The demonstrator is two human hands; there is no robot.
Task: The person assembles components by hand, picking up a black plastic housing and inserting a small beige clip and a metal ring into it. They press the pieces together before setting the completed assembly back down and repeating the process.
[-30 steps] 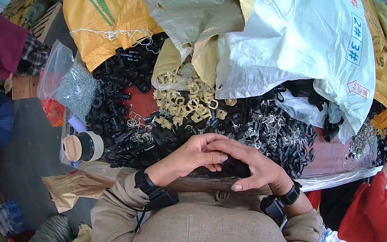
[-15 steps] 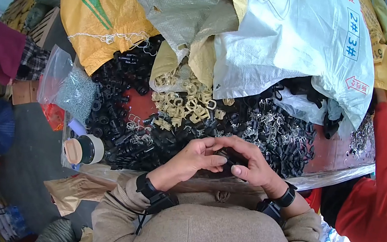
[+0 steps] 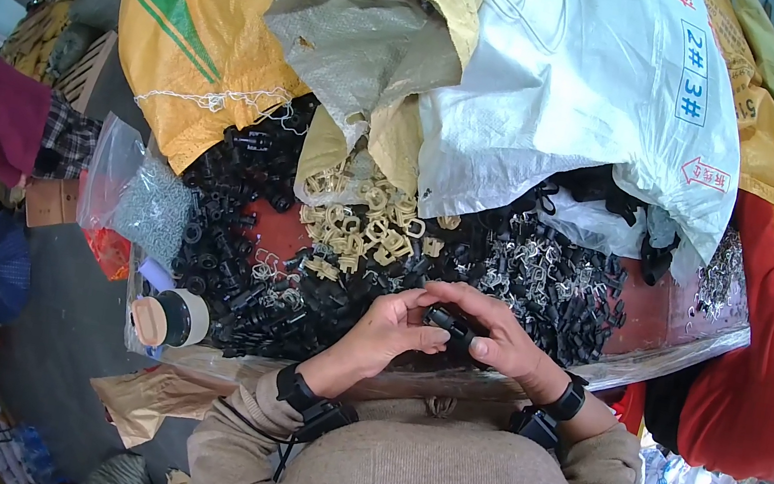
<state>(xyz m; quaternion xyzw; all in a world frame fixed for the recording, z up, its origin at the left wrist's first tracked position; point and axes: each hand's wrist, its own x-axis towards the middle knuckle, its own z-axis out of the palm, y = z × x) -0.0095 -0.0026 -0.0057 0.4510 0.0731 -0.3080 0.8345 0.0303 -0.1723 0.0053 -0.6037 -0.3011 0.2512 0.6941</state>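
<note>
Both hands meet near the front edge of the table, fingertips almost touching. Held between them is a small black plastic part (image 3: 447, 325), roughly cylindrical; its far side is hidden by fingers. My left hand (image 3: 387, 333) is closed on its left end with thumb and fingers. Around the other end, my right hand (image 3: 508, 340) curls its fingers and thumb. Just beyond the hands lie heaped black plastic parts (image 3: 240, 305), some fitted with silvery wire loops (image 3: 545, 267). Farther back, pale beige plastic buckles (image 3: 371, 229) spill from a sack opening.
Large yellow (image 3: 212, 2) and white woven sacks (image 3: 572, 99) crowd the table's back. At left stand a clear bag of small metal pieces (image 3: 150, 204) and a lidded jar (image 3: 182, 319). A co-worker in a red sleeve (image 3: 761, 342) is on the right.
The black part has turned and shows more between my hands, which stay together. On the right, the co-worker's red arm has shifted. The whole view has moved slightly.
</note>
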